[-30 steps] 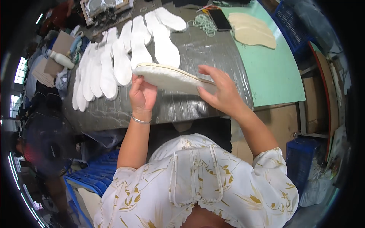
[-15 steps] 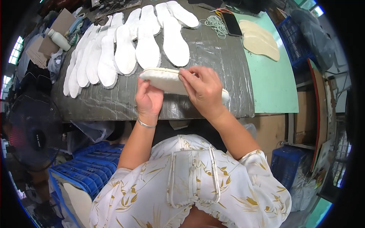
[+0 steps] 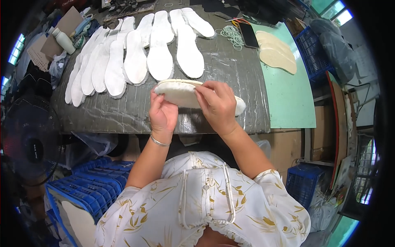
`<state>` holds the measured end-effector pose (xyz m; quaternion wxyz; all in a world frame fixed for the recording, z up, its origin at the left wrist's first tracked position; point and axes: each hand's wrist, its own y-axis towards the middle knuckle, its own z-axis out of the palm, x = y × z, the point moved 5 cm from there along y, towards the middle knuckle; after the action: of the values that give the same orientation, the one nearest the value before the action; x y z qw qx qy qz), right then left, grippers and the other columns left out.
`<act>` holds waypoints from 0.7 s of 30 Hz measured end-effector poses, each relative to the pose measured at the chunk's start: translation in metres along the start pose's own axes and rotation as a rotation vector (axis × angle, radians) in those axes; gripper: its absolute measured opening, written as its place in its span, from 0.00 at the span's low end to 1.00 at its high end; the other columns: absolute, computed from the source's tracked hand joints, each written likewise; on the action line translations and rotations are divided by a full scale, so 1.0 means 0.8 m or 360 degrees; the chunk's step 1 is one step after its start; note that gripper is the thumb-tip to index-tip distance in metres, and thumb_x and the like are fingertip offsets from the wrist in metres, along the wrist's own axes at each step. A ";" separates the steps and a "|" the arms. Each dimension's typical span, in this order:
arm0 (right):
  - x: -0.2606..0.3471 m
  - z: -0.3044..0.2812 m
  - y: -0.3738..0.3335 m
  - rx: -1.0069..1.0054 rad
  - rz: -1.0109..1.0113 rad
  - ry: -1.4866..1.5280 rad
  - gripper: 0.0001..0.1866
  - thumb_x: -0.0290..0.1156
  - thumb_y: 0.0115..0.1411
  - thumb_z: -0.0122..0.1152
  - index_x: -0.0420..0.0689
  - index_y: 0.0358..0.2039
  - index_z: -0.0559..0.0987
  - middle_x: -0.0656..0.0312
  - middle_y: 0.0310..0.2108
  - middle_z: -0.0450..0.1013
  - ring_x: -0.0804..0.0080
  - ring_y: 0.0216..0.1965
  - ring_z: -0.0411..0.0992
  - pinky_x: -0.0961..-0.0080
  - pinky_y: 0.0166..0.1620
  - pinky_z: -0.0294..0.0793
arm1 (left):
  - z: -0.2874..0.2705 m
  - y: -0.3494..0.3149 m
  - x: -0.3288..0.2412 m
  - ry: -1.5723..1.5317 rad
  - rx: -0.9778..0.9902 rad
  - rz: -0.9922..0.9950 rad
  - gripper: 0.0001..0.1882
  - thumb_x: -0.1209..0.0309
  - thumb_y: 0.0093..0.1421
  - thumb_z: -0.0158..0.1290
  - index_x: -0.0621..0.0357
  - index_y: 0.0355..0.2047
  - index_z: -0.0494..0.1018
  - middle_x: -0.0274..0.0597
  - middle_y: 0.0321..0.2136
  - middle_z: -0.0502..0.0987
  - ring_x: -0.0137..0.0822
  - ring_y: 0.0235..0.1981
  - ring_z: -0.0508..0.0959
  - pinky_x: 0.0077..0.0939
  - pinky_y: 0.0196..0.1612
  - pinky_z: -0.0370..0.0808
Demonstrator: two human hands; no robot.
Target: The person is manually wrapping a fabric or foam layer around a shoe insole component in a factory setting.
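Observation:
Above the table's near edge I hold a pale insole [image 3: 183, 98] on its side, a cream layer along its top edge and a fluffy white layer toward me. My left hand [image 3: 163, 116] is closed on its left end, fingers partly hidden behind it. At the upper edge, my right hand [image 3: 218, 106] pinches the layers between thumb and fingers. The insole's right end sticks out past that hand. Beyond it, several white fluffy insoles [image 3: 159, 57] lie in overlapping rows on the dark table [image 3: 230, 70].
On the right, cream insole pieces [image 3: 277, 55] lie on a green board [image 3: 294, 101]. Beside them are a phone [image 3: 248, 35], a tangle of pale bands [image 3: 232, 38] and orange-handled pliers or scissors [image 3: 235, 24]. Blue crates [image 3: 96, 185] and a fan [image 3: 31, 142] stand at the left.
Both hands keep their grip on the insole. The view has shifted slightly, and the insole sits a little lower in it. The right hand's fingers have moved slightly along the edge.

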<state>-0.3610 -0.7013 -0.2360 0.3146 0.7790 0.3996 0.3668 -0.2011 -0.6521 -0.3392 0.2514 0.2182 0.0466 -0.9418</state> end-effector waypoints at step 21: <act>0.001 -0.011 0.003 0.0243 -0.0443 -0.0155 0.10 0.22 0.46 0.64 0.38 0.31 0.75 0.58 0.36 0.75 0.64 0.36 0.75 0.68 0.38 0.73 | 0.027 -0.010 -0.031 0.2060 0.0656 0.0573 0.34 0.86 0.58 0.51 0.61 0.65 0.58 0.45 0.57 0.69 0.36 0.56 0.71 0.28 0.59 0.68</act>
<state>-0.3673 -0.6999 -0.2293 0.3214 0.7545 0.5147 0.2501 -0.1941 -0.6384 -0.3090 0.2787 0.7825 -0.0295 -0.5560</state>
